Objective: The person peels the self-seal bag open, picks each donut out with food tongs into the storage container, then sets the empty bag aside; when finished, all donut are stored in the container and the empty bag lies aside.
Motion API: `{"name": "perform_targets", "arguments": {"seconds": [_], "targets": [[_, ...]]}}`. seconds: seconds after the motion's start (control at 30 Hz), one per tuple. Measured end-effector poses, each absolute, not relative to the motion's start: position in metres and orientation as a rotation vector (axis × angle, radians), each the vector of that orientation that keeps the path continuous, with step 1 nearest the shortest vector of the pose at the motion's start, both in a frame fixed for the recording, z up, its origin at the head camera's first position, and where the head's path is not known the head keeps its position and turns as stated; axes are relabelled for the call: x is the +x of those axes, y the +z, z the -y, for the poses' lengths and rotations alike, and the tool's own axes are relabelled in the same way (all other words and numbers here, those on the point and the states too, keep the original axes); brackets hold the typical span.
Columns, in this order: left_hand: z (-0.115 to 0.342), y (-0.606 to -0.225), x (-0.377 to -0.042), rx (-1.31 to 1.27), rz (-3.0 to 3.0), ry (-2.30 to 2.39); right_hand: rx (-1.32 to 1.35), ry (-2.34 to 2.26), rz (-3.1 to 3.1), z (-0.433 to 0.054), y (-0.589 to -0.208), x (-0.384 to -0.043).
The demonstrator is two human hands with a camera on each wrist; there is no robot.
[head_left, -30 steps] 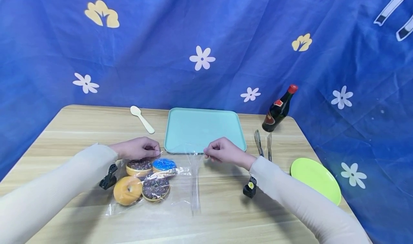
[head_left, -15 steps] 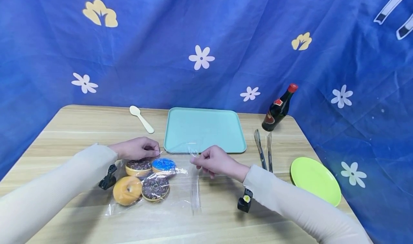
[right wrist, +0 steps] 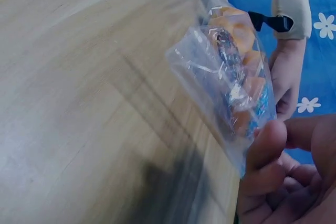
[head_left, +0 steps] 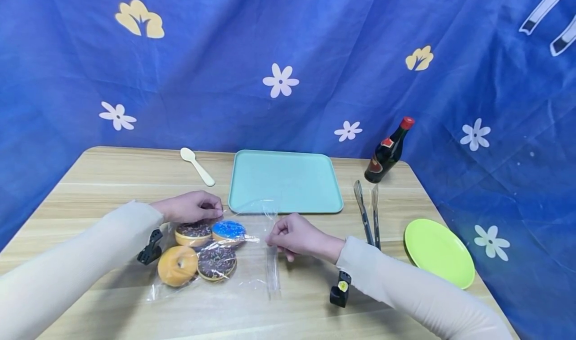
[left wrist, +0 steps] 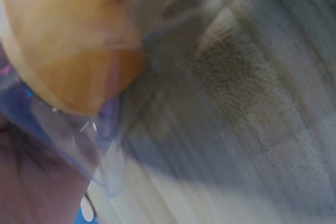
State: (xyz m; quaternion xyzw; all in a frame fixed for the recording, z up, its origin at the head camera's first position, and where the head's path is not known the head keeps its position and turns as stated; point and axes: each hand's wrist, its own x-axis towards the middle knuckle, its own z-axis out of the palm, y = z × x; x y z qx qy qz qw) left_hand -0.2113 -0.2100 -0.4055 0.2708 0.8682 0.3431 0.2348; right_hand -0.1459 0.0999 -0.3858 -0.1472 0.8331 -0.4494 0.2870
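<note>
Across the wood-grain bench (head_left: 90, 180): 1 clear bag (head_left: 253, 260), front left of centre; 1 turquoise tray (head_left: 285, 181), behind it; 1 lime plate (head_left: 439, 253), at right; left hand (head_left: 193, 207), pinching the bag's far edge; right hand (head_left: 298, 237), fingers curled, pinching the bag's right end; 4 doughnuts (head_left: 217, 264), inside the bag.

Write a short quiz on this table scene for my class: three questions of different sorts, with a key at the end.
1. In the head view, how many donuts show inside the clear bag that the left hand and right hand pinch?
2. True or false: in the head view, the bottle stands to the right of the tray.
3. Which of these lies nearest the left hand in the head view?
A. the green plate
B. the spoon
C. the bottle

Key: 1. Four; 2. True; 3. B
</note>
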Motion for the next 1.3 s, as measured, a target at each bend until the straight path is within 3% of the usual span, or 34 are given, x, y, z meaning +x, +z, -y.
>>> {"name": "perform_targets", "arguments": {"seconds": [0.6, 1.3], "targets": [[0.189, -0.368, -0.156, 0.979, -2.739, 0.751, -0.398, -1.276, -2.15, -0.107, -0.394, -0.146], [0.194, -0.377, -0.156, 0.961, -2.662, 0.785, -0.397, -1.321, -2.043, -0.134, -0.404, -0.148]]}}
